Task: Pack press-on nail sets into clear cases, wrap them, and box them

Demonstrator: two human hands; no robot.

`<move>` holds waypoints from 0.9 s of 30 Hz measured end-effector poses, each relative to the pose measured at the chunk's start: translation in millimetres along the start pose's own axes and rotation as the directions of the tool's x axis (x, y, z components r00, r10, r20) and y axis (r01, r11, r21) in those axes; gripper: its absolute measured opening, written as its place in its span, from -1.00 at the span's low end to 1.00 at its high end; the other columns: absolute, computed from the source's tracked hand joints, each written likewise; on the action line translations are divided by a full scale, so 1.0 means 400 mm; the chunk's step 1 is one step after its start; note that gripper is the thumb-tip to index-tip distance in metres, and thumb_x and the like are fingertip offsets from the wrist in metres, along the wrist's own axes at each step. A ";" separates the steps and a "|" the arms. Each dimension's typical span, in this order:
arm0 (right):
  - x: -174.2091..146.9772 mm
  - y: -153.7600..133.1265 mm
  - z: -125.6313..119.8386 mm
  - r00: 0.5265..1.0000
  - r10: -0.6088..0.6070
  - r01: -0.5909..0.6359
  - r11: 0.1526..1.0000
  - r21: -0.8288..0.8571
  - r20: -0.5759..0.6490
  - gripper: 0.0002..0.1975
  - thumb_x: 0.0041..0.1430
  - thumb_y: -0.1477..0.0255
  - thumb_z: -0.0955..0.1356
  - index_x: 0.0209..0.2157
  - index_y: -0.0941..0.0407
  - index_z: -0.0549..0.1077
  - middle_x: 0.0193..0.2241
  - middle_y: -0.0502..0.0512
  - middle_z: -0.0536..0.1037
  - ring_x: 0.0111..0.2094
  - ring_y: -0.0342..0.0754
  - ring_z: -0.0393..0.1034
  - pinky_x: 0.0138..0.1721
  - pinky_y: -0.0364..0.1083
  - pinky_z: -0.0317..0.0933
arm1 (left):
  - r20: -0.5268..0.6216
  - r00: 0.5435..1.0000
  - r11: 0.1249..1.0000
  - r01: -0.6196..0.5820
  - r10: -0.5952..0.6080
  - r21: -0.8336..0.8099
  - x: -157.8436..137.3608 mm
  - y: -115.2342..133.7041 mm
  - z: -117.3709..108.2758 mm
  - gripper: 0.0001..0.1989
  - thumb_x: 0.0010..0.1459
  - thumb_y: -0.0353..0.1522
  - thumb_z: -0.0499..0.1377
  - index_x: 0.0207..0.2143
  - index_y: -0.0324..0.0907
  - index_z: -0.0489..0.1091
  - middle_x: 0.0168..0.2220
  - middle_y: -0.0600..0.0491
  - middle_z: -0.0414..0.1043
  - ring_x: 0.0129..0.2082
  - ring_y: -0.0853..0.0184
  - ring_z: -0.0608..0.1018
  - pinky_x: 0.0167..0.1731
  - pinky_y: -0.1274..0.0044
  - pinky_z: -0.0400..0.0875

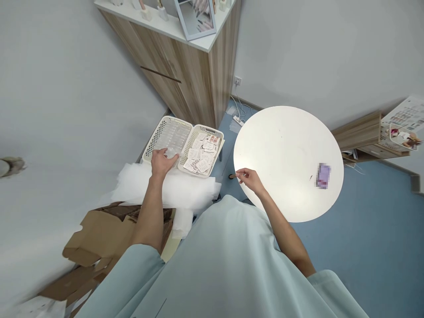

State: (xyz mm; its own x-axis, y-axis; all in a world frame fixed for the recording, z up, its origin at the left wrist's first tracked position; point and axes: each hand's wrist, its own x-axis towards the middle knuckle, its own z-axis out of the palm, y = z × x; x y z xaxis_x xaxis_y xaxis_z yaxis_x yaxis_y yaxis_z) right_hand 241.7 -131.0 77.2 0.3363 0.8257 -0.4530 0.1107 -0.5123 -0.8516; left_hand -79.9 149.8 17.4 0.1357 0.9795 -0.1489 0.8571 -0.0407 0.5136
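My left hand (160,163) reaches over the near edge of a cream perforated basket (155,134) holding several clear plastic boxes (174,132). Its thumb and fingers close around the near end of one clear plastic box (171,153). Beside it stands a second cream basket (220,143), filled with small printed cards (200,154). At the left rim of the round white table (288,145), my right hand (251,180) has its fingertips pinched together. A small brown piece with a dark end shows at the fingertips; I cannot make out what it is.
White foam sheets (185,190) lie below the baskets, and open cardboard boxes (102,234) stand at lower left. A blurred purple item (323,176) rests on the table. A wooden cabinet (185,70) stands ahead; a power strip (238,121) with cables lies on the floor.
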 end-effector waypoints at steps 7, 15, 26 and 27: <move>0.017 -0.023 0.018 1.000 -0.001 0.001 0.999 0.032 -0.007 -0.72 0.20 0.17 0.44 -0.19 0.08 0.60 -0.21 0.11 0.68 -0.44 -0.07 0.55 -0.45 -0.12 0.29 | 0.055 0.998 0.987 0.043 -0.035 -0.156 0.023 -0.008 0.013 -0.36 0.01 -0.21 0.39 0.12 -0.31 0.44 0.24 -0.26 0.26 -0.01 0.14 0.61 0.16 0.31 0.50; 0.008 -0.075 0.057 0.999 0.019 -0.018 1.000 0.005 -0.032 -0.73 0.23 0.18 0.43 -0.18 0.07 0.60 -0.23 0.05 0.67 -0.42 -0.09 0.54 -0.34 -0.09 0.35 | 0.132 0.991 0.999 -0.030 0.027 0.023 0.038 -0.016 0.038 -0.35 0.04 -0.07 0.41 0.08 -0.27 0.44 0.27 -0.26 0.30 0.16 -0.01 0.51 0.30 0.24 0.33; -0.004 -0.077 0.098 0.997 0.032 -0.031 0.999 0.018 -0.076 -0.71 0.22 0.15 0.42 -0.21 0.08 0.60 -0.18 0.10 0.68 -0.41 -0.06 0.55 -0.33 -0.05 0.38 | 0.126 0.982 0.979 -0.154 0.138 0.131 0.065 0.038 0.059 -0.22 0.05 -0.15 0.39 0.23 -0.36 0.30 0.17 -0.36 0.42 0.22 -0.15 0.42 0.27 0.16 0.25; -0.006 -0.079 0.098 0.996 0.035 -0.033 0.999 0.022 -0.083 -0.70 0.21 0.15 0.43 -0.21 0.08 0.61 -0.19 0.10 0.68 -0.42 -0.06 0.54 -0.32 -0.05 0.38 | 0.118 0.981 0.981 -0.164 0.151 0.106 0.060 0.049 0.056 -0.23 0.05 -0.16 0.38 0.24 -0.34 0.29 0.19 -0.34 0.42 0.23 -0.14 0.42 0.27 0.16 0.24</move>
State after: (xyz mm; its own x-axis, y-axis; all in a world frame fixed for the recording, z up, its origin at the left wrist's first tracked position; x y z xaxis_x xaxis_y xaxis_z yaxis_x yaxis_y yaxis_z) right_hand 200.6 -107.5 94.7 0.4165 0.7848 -0.4589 0.0784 -0.5339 -0.8419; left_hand -48.6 168.1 5.1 0.3215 0.9319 -0.1679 0.8711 -0.2216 0.4382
